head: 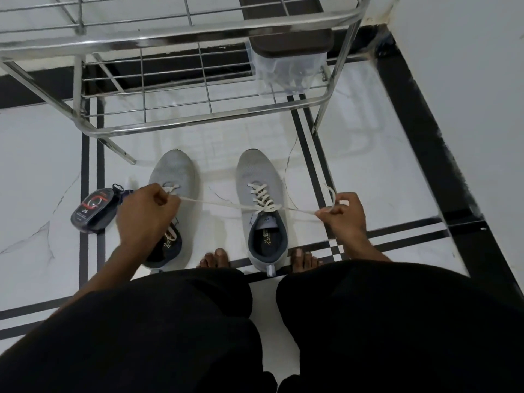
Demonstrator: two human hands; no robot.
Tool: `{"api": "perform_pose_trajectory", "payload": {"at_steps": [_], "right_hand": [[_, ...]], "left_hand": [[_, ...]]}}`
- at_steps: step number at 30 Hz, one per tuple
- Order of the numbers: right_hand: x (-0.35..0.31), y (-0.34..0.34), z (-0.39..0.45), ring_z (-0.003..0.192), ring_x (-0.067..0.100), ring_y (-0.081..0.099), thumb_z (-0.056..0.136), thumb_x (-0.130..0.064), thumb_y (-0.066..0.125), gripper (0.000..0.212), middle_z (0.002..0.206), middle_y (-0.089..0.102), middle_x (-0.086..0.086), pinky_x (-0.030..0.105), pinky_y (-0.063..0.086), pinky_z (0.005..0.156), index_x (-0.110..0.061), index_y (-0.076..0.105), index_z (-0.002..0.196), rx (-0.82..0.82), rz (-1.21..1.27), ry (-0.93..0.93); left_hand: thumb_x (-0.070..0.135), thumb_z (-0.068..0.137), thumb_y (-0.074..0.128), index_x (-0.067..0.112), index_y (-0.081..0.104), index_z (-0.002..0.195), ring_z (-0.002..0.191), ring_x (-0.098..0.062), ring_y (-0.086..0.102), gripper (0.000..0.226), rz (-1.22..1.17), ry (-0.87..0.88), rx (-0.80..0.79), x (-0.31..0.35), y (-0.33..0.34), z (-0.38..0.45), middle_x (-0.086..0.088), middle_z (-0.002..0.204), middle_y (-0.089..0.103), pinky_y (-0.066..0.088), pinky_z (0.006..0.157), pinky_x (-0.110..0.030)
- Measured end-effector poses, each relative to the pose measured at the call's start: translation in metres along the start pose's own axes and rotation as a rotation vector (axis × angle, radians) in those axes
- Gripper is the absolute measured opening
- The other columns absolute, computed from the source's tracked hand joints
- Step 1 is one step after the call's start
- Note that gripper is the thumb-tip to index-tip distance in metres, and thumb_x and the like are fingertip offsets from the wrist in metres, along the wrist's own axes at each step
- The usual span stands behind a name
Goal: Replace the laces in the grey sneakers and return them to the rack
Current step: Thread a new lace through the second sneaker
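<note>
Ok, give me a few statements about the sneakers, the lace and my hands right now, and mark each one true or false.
1. Both sneakers stand on the floor, not on the rack. True.
2. The right sneaker has a cream lace criss-crossed through its eyelets. True.
3. The left hand is empty and relaxed. False: it pinches one end of the lace, pulled out sideways.
4. The right hand pinches the other lace end. True.
5. The left sneaker is fully laced to the top. False: only one lace crossing shows near its toe; the left hand covers the rest.
6. The dark packet lies right of both sneakers. False: it lies left of them.
</note>
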State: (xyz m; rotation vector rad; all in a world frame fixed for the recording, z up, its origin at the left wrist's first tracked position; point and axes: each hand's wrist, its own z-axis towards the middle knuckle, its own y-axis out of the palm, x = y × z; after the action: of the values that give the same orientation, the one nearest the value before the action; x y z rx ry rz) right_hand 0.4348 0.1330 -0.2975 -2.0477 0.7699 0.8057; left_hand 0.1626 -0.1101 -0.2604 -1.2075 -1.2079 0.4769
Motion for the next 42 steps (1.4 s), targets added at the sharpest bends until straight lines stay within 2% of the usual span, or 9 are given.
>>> {"api": "perform_pose_trajectory", "payload": {"at_steps": [4,8,12,15,19,27,35,39,42], "right_hand": [[0.006,0.008,0.001,0.115,0.027,0.063,0.082,-0.009,0.079,0.063,0.124,0.065,0.012,0.045,0.049,0.103,-0.017,0.045,0.134,-0.11,-0.084,0.102],[-0.016,0.024,-0.012,0.142,0.024,0.034,0.091,-0.017,0.067,0.072,0.157,0.031,0.004,0.038,0.037,0.113,-0.019,0.03,0.153,-0.071,-0.453,-0.241],[-0.025,0.043,-0.012,0.118,0.015,0.057,0.096,-0.023,0.062,0.027,0.126,0.064,-0.004,0.028,0.045,0.1,-0.023,0.064,0.123,-0.275,-0.464,-0.44],[-0.026,0.051,-0.007,0.092,0.009,0.063,0.095,-0.019,0.063,0.01,0.096,0.069,-0.01,0.027,0.052,0.079,-0.024,0.07,0.101,-0.282,-0.468,-0.404],[-0.024,0.05,-0.003,0.085,0.011,0.061,0.097,-0.018,0.061,0.008,0.09,0.068,-0.008,0.023,0.044,0.069,-0.022,0.069,0.095,-0.301,-0.522,-0.403],[-0.023,0.049,-0.008,0.081,0.019,0.056,0.099,-0.01,0.045,0.017,0.088,0.059,-0.002,0.035,0.047,0.07,-0.019,0.055,0.09,-0.295,-0.783,-0.448],[-0.041,0.024,-0.012,0.087,0.015,0.063,0.099,-0.024,0.052,0.012,0.088,0.066,-0.006,0.032,0.05,0.078,-0.019,0.063,0.101,-0.593,-0.645,-0.276],[-0.055,0.014,-0.009,0.08,0.007,0.061,0.095,-0.035,0.063,0.02,0.084,0.068,-0.004,0.026,0.048,0.08,-0.017,0.066,0.086,-0.605,-0.329,-0.22],[-0.061,0.026,-0.009,0.096,0.015,0.066,0.097,-0.033,0.06,0.024,0.101,0.073,0.007,0.031,0.05,0.09,-0.014,0.066,0.084,-0.536,0.008,-0.174]], "left_hand": [[0.039,0.086,0.058,0.019,0.067,0.094,0.07,-0.03,0.064,0.023,0.25,0.029,-0.041,-0.017,-0.004,-0.003,-0.005,0.08,0.069,0.052,0.062,-0.037],[0.023,0.09,0.062,0.016,0.057,0.127,0.088,-0.038,0.065,0.038,0.26,0.265,-0.076,0.013,0.009,-0.013,-0.012,0.12,0.059,0.051,0.066,-0.043],[0.022,0.095,0.06,0.024,0.051,0.139,0.097,-0.025,0.065,0.045,0.069,0.467,-0.34,0.053,0.049,-0.024,-0.002,0.131,0.055,0.054,0.081,-0.042],[0.032,0.095,0.06,0.029,0.06,0.129,0.105,-0.023,0.064,0.034,0.029,0.373,-0.522,0.072,0.078,-0.026,0.003,0.123,0.067,0.049,0.087,-0.036],[0.032,0.092,0.066,0.023,0.075,0.095,0.088,-0.022,0.066,0.012,0.017,0.35,-0.415,0.074,0.081,-0.021,0.002,0.09,0.074,0.042,0.07,-0.03],[0.022,0.089,0.071,0.018,0.078,0.087,0.063,-0.015,0.064,0.008,-0.064,0.389,-0.301,0.049,0.058,-0.023,0.002,0.074,0.074,0.05,0.066,-0.029],[0.037,0.092,0.066,0.022,0.068,0.077,0.083,-0.013,0.057,0.021,-0.141,0.428,-0.277,0.046,0.058,-0.026,0.009,0.084,0.068,0.043,0.075,-0.032],[0.035,0.097,0.059,0.015,0.068,0.078,0.097,-0.002,0.063,0.029,-0.546,0.138,-0.38,0.06,0.047,-0.03,0.009,0.097,0.073,0.043,0.084,-0.021],[0.019,0.105,0.045,0.004,0.064,0.085,0.107,-0.016,0.066,0.031,-0.955,-0.061,-0.53,0.082,0.054,-0.031,-0.003,0.104,0.075,0.047,0.097,-0.03]]}}
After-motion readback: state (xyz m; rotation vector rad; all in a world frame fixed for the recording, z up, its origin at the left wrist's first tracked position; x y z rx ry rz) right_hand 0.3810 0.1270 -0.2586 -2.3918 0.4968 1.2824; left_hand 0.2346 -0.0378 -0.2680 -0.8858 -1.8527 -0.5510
